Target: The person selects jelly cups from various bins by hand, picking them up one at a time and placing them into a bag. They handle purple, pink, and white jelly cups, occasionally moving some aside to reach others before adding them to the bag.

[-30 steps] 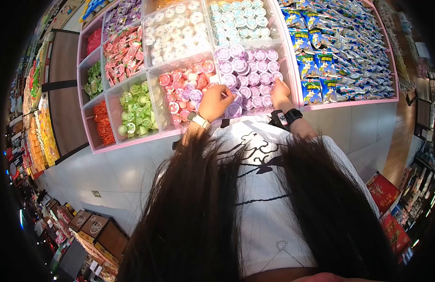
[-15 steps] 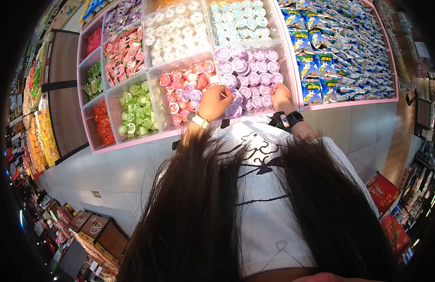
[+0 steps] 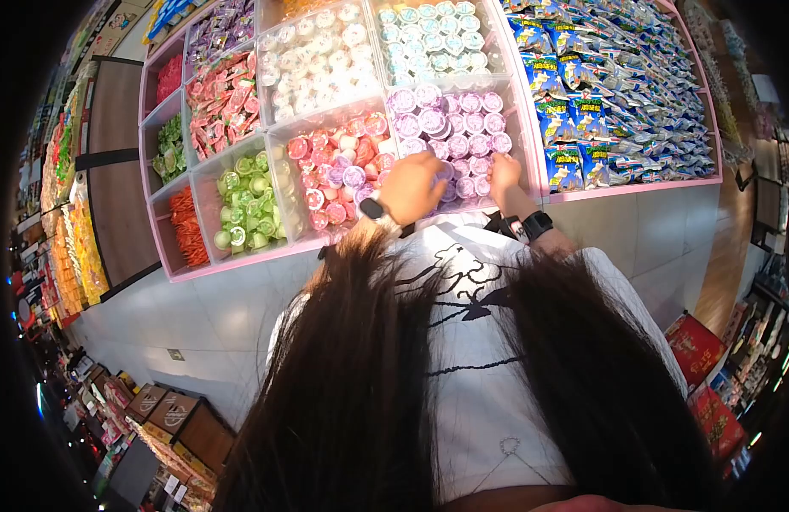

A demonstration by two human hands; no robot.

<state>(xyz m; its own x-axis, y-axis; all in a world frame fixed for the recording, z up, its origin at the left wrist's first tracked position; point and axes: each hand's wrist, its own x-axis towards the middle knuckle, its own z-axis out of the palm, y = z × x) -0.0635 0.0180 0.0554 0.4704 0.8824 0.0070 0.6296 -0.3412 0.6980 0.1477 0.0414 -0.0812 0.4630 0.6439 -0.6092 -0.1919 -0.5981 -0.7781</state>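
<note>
Purple-lidded jelly cups stand in rows and stacks in a clear compartment in front of me. My left hand reaches over the front left part of this compartment, fingers bent down among the cups. Its fingertips are smeared by motion, so what they hold cannot be made out. At the compartment's right side, my right hand has its fingers curled together beside the rightmost cups. Whether a cup sits in that grip is hidden. Red and pink jelly cups, a few purple ones among them, lie loosely in the compartment to the left.
Green cups, white cups and blue-white cups fill neighbouring compartments. Blue snack bags lie to the right, past a divider. A pink front rim edges the display. Cardboard-coloured boxes stand at lower left.
My left hand has moved right, from the divider beside the red cups to over the purple ones. My right hand stays at nearly the same spot, slightly turned.
</note>
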